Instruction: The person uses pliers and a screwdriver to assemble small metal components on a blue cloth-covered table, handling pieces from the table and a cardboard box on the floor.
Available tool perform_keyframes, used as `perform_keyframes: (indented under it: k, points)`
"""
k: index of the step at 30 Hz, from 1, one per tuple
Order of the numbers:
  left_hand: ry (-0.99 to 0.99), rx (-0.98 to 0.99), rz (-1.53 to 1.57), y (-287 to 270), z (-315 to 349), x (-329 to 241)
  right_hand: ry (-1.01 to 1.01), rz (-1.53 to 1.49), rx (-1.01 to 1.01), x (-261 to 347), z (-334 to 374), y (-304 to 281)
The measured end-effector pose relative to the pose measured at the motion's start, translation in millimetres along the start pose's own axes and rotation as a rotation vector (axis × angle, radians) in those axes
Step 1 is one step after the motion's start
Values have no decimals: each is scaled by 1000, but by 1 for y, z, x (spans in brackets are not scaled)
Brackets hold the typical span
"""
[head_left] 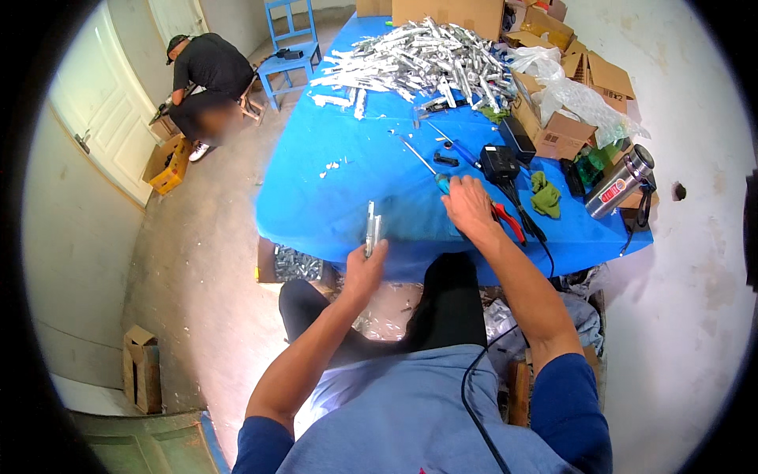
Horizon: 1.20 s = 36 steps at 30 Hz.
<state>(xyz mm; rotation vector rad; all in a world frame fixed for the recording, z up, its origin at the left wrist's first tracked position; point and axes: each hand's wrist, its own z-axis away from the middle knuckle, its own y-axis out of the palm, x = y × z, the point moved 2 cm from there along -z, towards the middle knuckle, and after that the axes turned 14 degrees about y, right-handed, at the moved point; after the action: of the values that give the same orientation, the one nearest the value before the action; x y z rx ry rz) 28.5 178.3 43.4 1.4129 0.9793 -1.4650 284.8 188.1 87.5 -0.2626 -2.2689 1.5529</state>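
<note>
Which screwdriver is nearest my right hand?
The teal-handled screwdriver: its handle meets your right hand. The blue-handled screwdriver lies farther off, untouched.

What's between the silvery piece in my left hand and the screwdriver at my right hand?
In the head view, just bare blue tablecloth lies between the silvery piece and the screwdriver.

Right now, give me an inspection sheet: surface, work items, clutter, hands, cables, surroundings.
Surface: blue-covered table, small white bits on it.
Job's things: silvery piece, screwdriver; pile of silvery parts toward the far end.
Clutter: red-handled pliers, black block, green cloth, steel flask, open carton.
Hands: left hand grips the silvery piece upright; right hand holds the screwdriver.
Cables: black cable near the block; another crosses the person's shirt.
Surroundings: seated co-worker, blue chair, white door.
</note>
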Motion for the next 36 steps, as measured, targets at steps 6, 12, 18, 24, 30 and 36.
perform_keyframes:
  k: [6,12,18,24,30,36]
  points:
    - [47,0,-144,3,-13,4,313,-539,290,2,20,-11]
    - [143,122,-336,16,-19,22,302,-832,143,33,34,-8]
    - [186,170,-475,26,-16,-3,396,-692,214,60,17,5]
    - [173,229,-426,21,-12,4,329,-965,305,57,17,29]
    - [-265,331,220,24,2,-9,186,-1461,631,62,28,-5]
    - [-295,374,413,37,14,-21,88,-1513,759,68,21,-25]
